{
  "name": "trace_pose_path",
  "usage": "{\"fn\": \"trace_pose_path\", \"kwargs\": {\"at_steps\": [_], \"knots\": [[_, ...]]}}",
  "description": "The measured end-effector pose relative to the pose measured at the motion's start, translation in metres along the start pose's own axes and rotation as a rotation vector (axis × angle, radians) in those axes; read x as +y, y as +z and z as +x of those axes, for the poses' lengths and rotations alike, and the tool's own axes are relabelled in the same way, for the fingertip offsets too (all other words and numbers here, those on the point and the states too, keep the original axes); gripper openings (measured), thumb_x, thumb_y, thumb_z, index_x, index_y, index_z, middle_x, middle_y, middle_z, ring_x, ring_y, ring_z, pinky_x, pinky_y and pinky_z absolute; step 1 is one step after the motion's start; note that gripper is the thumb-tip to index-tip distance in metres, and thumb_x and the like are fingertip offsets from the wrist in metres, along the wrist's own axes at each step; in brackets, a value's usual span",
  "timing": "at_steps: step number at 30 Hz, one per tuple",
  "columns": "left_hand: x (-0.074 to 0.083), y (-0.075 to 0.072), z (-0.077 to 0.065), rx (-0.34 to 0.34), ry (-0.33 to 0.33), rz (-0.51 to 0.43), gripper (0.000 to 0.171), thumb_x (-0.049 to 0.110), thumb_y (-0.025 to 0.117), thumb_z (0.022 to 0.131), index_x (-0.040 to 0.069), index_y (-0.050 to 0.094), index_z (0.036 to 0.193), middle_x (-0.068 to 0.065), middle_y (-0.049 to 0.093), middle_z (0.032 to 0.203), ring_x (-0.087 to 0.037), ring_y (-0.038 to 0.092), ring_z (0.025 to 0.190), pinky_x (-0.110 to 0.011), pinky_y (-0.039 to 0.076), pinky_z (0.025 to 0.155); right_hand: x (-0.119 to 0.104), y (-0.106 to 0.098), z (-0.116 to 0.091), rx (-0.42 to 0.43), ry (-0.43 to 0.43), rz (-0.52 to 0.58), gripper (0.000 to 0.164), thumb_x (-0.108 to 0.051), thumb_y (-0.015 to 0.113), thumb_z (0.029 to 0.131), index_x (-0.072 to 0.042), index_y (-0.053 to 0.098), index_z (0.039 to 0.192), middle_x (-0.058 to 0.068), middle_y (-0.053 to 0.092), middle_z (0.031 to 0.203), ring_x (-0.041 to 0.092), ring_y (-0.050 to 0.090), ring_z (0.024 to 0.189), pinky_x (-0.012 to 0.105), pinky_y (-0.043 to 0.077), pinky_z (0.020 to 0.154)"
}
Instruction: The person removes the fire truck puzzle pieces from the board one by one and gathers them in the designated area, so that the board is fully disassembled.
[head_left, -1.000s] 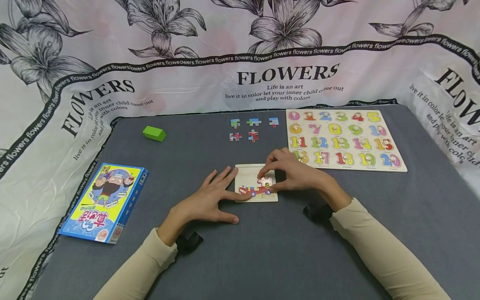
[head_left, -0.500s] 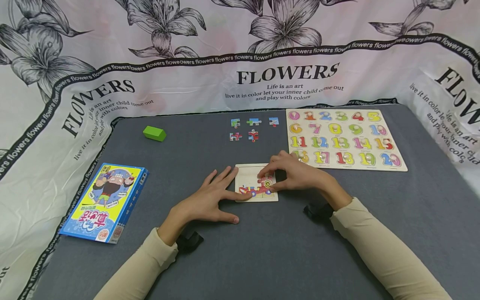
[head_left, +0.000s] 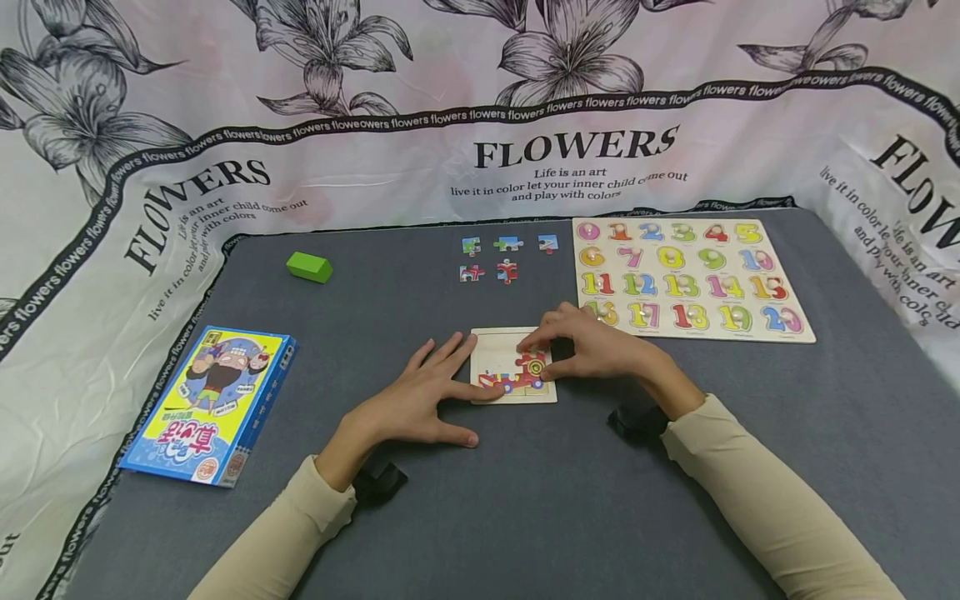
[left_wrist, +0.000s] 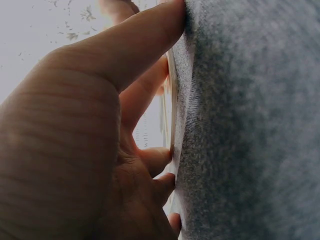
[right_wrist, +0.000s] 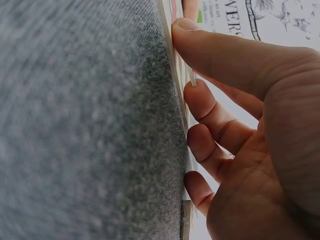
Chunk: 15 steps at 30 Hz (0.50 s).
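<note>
A small wooden puzzle tray lies on the grey cloth in front of me. Along its lower part runs a row of joined jigsaw pieces with a red vehicle picture. My left hand is spread flat, one fingertip resting on the tray's lower left and others at its left edge. With thumb and fingertips my right hand pinches a jigsaw piece with a yellow wheel, low over the tray's right side. In the right wrist view the piece's thin edge shows tilted between thumb and finger.
Several loose jigsaw pieces lie in two rows behind the tray. A number board stands close behind my right hand. At the left are a blue and yellow box and a green block.
The wheel piece has tipped slightly: its glare has gone and its red and yellow print now shows. My right hand has shifted very little; my left hand stays put.
</note>
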<state>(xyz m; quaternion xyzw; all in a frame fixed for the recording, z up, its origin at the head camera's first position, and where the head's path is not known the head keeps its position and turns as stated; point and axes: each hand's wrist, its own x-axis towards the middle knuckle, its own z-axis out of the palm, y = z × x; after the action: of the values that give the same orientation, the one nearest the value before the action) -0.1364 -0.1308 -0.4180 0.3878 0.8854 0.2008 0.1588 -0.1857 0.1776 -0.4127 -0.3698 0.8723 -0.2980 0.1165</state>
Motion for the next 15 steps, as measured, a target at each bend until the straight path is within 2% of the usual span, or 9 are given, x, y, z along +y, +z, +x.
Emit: {"fn": "trace_pose_path", "kwargs": {"at_steps": [15], "knots": [[-0.0005,0.0007,0.0004,-0.003,-0.007,0.009,0.069,0.054,0.078,0.085,0.042,0.051,0.147,-0.011,0.005,0.173,-0.032,-0.002,0.161,-0.062,-0.003,0.125,0.0038,0.0009,-0.0002,0.05,-0.001,0.017,0.04,-0.022,0.084,0.084,-0.022,0.076,0.123,-0.006,0.065,0.1,0.016,0.045,0.093,0.036,0.031,0.081]]}}
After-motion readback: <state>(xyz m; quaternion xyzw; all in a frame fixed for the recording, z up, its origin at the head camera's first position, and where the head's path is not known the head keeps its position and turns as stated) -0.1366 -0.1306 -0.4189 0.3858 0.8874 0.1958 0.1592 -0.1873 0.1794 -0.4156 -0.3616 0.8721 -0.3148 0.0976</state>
